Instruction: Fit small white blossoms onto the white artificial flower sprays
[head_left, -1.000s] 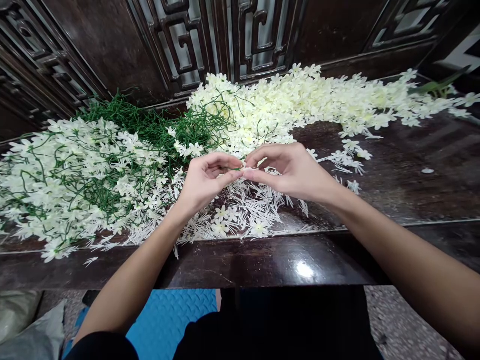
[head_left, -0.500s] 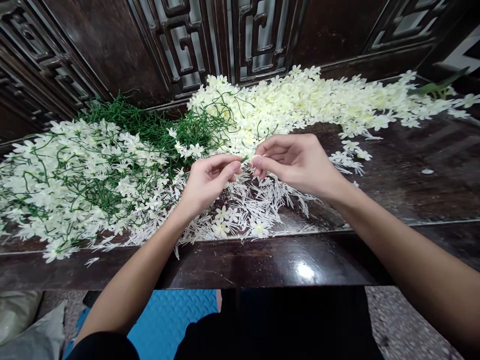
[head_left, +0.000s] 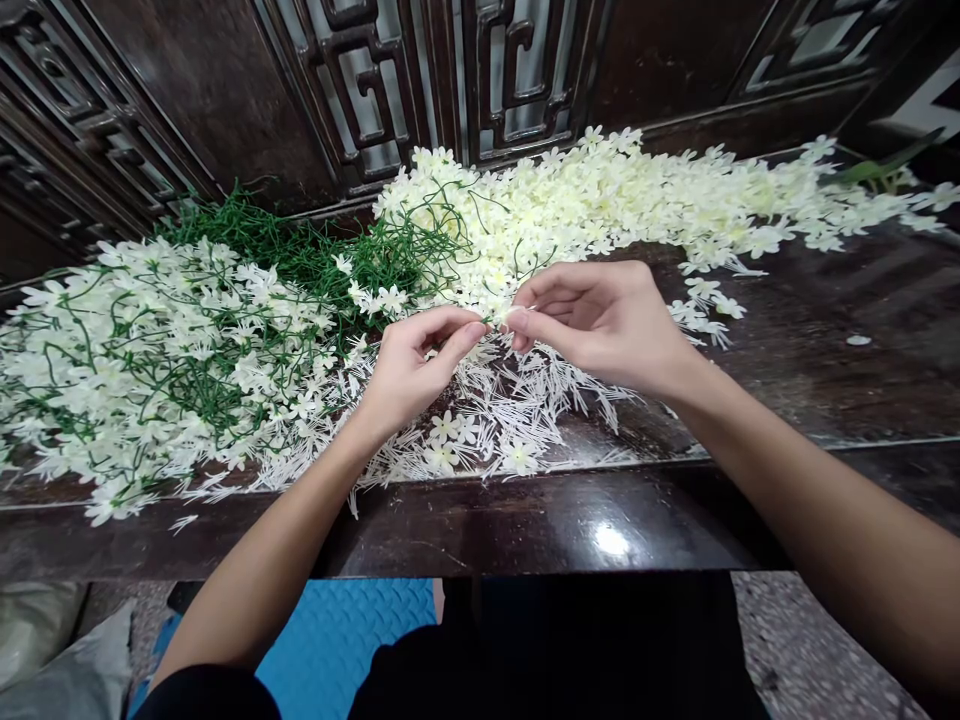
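Note:
My left hand [head_left: 420,362] pinches a thin green stem [head_left: 486,321] of an artificial flower between thumb and forefinger. Close beside it, almost fingertip to fingertip, my right hand [head_left: 611,328] is closed in a pinch on a small white flower part [head_left: 527,309], mostly hidden by the fingers. Below both hands lies a litter of thin white plastic sprigs [head_left: 517,405] with a few loose blossoms [head_left: 442,458]. White flowers on green stems [head_left: 150,340] are heaped to the left. A tangle of bare green stems [head_left: 300,250] lies behind my left hand, and stemless pale-yellow flowers [head_left: 615,205] stretch behind my right.
Everything rests on a dark polished wooden bench [head_left: 825,350], backed by a carved lattice panel [head_left: 525,80]. Its front edge runs close to my body. A small white scrap [head_left: 858,341] lies on the right. Below are a blue mat [head_left: 337,640] and pale sacks [head_left: 60,640].
My right hand has risen and tilted slightly, its fingers still pinched. The left hand has barely shifted, keeping the stem. The piles look the same.

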